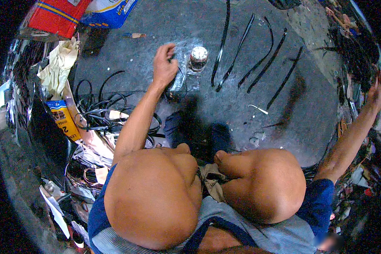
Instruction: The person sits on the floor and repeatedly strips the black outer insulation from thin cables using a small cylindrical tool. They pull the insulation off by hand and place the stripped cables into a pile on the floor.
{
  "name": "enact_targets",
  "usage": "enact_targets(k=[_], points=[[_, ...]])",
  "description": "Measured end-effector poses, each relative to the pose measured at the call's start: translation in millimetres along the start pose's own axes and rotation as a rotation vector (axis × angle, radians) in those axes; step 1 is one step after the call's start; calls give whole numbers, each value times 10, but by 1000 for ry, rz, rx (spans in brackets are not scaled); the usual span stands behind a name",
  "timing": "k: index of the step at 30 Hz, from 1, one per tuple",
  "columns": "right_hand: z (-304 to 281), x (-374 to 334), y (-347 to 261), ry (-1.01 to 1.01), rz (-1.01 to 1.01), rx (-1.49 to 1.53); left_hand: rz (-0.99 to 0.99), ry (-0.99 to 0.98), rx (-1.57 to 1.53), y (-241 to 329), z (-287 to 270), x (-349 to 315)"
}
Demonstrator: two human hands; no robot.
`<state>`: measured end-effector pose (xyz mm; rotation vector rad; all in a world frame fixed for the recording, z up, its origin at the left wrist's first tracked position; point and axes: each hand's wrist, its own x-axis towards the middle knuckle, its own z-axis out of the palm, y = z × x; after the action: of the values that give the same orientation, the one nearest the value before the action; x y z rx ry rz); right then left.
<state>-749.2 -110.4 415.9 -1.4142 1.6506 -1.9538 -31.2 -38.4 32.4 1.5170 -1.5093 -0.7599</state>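
My left hand [165, 65] hovers over the dark floor with its fingers loosely curled and a gap between thumb and fingers; nothing shows in it. Just right of it stands a small round jar [198, 59] with a whitish top, on a shiny patch. Several black strips [237, 53] lie side by side on the floor beyond and to the right of the jar. Far out to the right, my right hand [377, 89] reaches into a heap of scrap [355, 80]. It is blurred near the rim of the view, so its fingers and anything in them are unclear.
Tangled black strips [99, 110] lie left of my left forearm, beside crumpled paper [60, 67] and a yellow and blue package [64, 120]. A red box [55, 19] and a blue package [110, 12] stand at the far left. A thin white piece [259, 109] lies on the floor.
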Motion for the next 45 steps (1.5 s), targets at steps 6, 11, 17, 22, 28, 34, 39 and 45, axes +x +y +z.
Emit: enact_targets(k=[6, 11, 17, 22, 28, 34, 39, 45], points=[[-300, -1899, 708, 190, 22, -724, 388, -275, 441, 18, -424, -749], [-1261, -3771, 2200, 3, 395, -1236, 593, -352, 460, -115, -7, -973], [1668, -5056, 1112, -288, 309, -649, -57, -603, 470, 632, -27, -1003], [2901, -5647, 686, -921, 202, 16, 225, -345, 782, 426, 27, -1074], [3433, -5657, 457, -1265, 3, 128, 0, -610, 345, 312, -206, -1160], [3361, -5442, 375, -1605, 352, 297, -337, -536, 96, 764, -1099, -683], [3168, -5436, 681, -1550, 445, 340, -422, -575, 270, 211, -2015, -522], [3299, -5605, 717, -1550, 218, 53, -721, -261, 1323, -685, -2510, -627]])
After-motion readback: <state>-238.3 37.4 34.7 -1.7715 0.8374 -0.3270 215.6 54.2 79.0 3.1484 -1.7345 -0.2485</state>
